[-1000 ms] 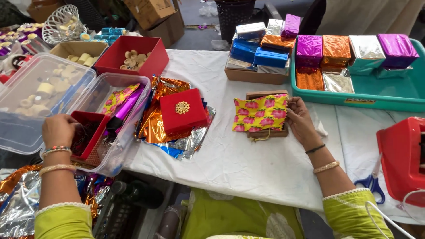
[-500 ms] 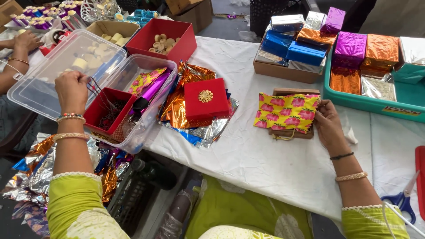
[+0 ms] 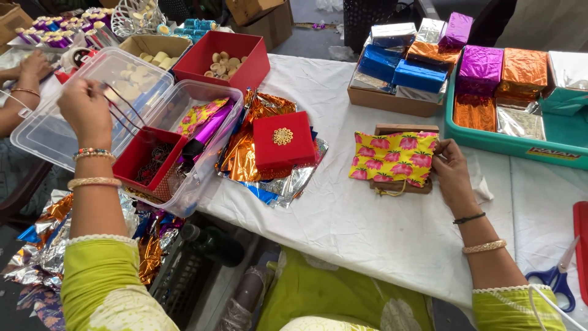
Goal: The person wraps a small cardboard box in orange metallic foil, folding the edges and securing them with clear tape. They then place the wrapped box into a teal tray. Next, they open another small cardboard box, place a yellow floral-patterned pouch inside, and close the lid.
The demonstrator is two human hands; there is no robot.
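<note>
Left hand [image 3: 86, 110]: raised above the small red tray [image 3: 150, 160], fingers pinched shut on a few thin dark cords [image 3: 125, 116] that trail down into it; held high so the cords hang free of the tangle below.
Red tray: sits inside a clear plastic tub [image 3: 202, 135], beside rolled pink foil; handy to that hand.
Right hand [image 3: 450, 168]: lies flat on the right edge of the yellow flowered pouch [image 3: 395, 158], fingers closed on the cloth; seemingly pinning it in place.
Pouch: lies on a flat wooden box [image 3: 404, 130] on the white tablecloth [image 3: 367, 227].
Red gift box [image 3: 283, 140]: rests on crumpled foil sheets, between tub and pouch.
Scissors [image 3: 557, 276]: near the right forearm, untouched.
</note>
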